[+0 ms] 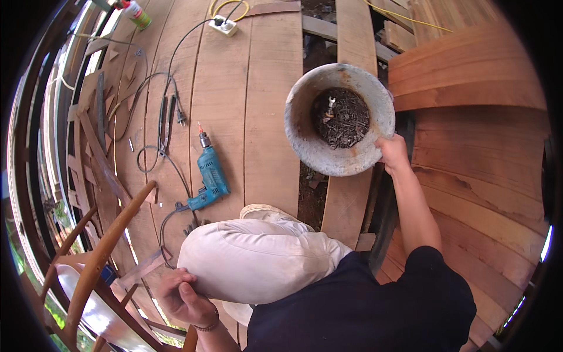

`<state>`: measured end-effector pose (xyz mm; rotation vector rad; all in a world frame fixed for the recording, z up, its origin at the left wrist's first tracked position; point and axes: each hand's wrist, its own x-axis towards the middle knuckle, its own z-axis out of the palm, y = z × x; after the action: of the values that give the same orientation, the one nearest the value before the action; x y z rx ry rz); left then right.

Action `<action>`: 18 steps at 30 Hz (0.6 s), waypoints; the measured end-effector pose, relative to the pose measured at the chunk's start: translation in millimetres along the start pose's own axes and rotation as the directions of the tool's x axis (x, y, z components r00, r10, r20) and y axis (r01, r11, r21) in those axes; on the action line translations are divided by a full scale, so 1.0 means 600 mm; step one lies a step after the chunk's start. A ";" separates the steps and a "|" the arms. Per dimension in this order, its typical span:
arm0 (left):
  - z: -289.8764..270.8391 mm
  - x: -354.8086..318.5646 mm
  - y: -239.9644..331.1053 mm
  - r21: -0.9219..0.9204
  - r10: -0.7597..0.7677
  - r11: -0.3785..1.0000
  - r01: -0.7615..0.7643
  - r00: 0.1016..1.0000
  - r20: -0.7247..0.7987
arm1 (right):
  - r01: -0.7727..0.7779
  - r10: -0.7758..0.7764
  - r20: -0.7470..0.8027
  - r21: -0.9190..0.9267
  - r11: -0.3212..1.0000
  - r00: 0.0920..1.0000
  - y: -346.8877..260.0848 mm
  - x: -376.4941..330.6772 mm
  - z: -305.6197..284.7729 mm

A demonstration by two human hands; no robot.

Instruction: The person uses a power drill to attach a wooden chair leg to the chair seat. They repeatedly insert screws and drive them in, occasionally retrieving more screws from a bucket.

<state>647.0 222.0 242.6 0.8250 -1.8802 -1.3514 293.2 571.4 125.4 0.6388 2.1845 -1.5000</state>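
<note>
A grey, stained bucket [296,126] is gripped at its near right rim by my right hand [394,154]. In its bottom lies a heap of dark, thin bits [346,126], too small to name. A small pale metal piece [332,103] sits on top of them. Whether the bucket rests on the boards or is held above them I cannot tell. My left hand [190,298] is beside my bent knee, fingers loosely curled and thumb apart, with nothing seen in it. A blue corded power drill [212,175] lies on the boards left of the bucket.
Plank flooring [272,117] has an open gap [311,193] under the bucket. Cords run to a white power strip [223,26]. Pliers-like handles [167,120], wood offcuts [97,141] and a spray can [136,14] lie left. Stacked boards [469,76] stand right, a curved wooden frame [102,252] near left.
</note>
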 end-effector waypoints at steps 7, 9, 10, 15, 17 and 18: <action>-0.025 0.048 -0.143 -0.080 -0.615 0.788 0.611 0.786 -0.055 | -0.067 0.006 0.362 0.157 0.985 0.932 0.004 -0.006 0.187; -0.003 0.040 -0.201 -0.004 -0.735 0.678 0.735 0.678 0.002 | -0.179 0.125 0.404 0.097 0.979 0.906 0.003 -0.022 0.249; 0.018 0.032 -0.223 0.002 -0.798 0.603 0.798 0.603 0.008 | -0.153 0.097 0.412 0.107 0.982 0.906 0.011 -0.017 0.262; 0.069 -0.023 -0.314 -0.019 -0.886 0.441 0.897 0.439 0.149 | -0.102 0.102 0.404 -0.022 0.995 0.909 -0.004 -0.019 0.274; 0.094 -0.039 -0.333 0.023 -0.891 0.415 0.910 0.401 0.211 | 0.136 -0.096 0.283 -0.125 0.983 0.954 -0.001 -0.006 0.271; 0.105 -0.039 -0.335 0.045 -0.892 0.406 0.913 0.385 0.237 | 0.336 -0.300 0.199 -0.187 0.923 0.933 0.003 0.007 0.271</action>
<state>631.4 221.7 31.2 1.9084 -1.4485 -2.2406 303.3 419.6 67.1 0.0802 2.3563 -1.3745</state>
